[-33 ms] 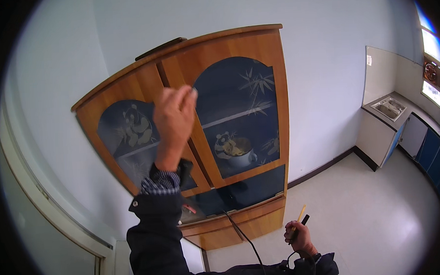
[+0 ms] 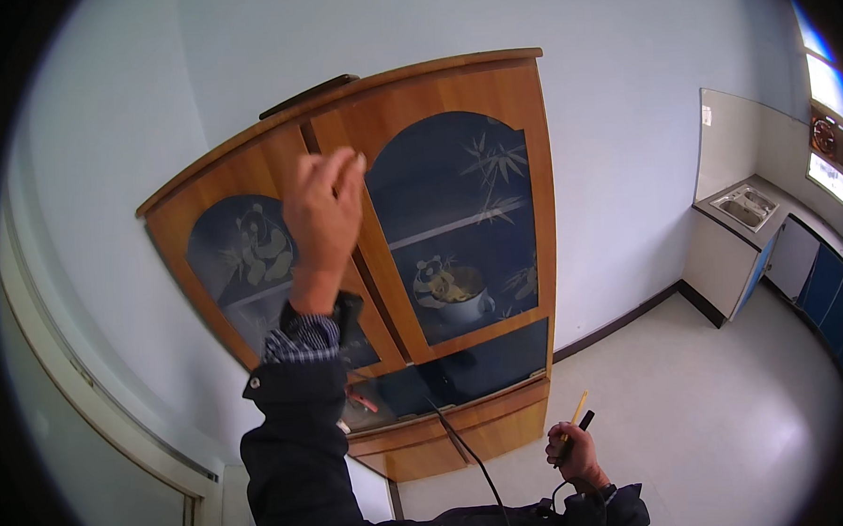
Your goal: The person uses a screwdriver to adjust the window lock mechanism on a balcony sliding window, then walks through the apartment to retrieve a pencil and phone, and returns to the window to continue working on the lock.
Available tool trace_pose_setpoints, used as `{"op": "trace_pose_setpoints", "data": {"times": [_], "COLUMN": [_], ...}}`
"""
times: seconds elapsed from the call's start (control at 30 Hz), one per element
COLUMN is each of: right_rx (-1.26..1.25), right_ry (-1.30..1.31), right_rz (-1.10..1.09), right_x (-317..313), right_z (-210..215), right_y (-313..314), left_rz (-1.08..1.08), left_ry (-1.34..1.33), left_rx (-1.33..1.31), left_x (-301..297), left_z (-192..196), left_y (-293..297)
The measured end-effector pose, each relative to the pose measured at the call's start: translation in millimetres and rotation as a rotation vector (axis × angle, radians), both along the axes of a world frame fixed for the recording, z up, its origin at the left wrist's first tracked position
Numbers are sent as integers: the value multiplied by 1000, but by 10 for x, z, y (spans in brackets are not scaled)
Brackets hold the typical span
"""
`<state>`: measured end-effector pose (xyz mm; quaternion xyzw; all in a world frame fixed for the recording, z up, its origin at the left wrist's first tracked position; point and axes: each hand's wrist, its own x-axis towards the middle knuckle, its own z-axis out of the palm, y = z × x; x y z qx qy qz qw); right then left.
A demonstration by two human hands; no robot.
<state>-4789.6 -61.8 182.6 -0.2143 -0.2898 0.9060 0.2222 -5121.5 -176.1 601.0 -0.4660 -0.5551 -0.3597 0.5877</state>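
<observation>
Fingers (image 2: pixel 342 168) of the left hand (image 2: pixel 323 211) are curled and pressed together, tips bunched toward the thumb, at about 11 o'clock in the view. Whether they pinch a knob or only hang in front of the wood cannot be told. They sit over the upper part of the seam between the two doors of the wooden cabinet (image 2: pixel 451 88), which fills the middle of the picture and leans with the lens. The left door (image 2: pixel 251 247) has dark glass with a panda motif, and the right door (image 2: pixel 466 214) has bamboo etching, with a pale cup (image 2: pixel 461 304) on a shelf behind it. Down at 5 o'clock, well apart, the right hand (image 2: pixel 571 449) is closed around a thin yellowish stick (image 2: pixel 578 408) and a small black piece beside it, and a black cable (image 2: pixel 468 458) runs up from the lower edge nearby. At 3 o'clock stands a tabletop with a sink (image 2: pixel 744 207) above the pale floor (image 2: pixel 709 391). Against the earlier picture nothing has shifted: both hands and doors match, so the doors look shut as before.
</observation>
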Motion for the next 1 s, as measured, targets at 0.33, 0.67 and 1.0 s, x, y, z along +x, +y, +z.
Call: {"op": "trace_pose_setpoints", "data": {"times": [0.33,0.67,1.0], "right_rx": [51,53,109], "right_ry": [-82,-91,-111], "right_rz": [-103,-134,-194], "right_x": [-363,-473,-515], "right_z": [262,192,154], "right_y": [35,90,96], "left_rz": [356,526,357], "left_ry": [357,557,701], "left_rx": [11,-113,-118], "left_x": [-721,-1265,-1880], "left_z": [1025,1294,1436], "left_y": [269,377,309]}}
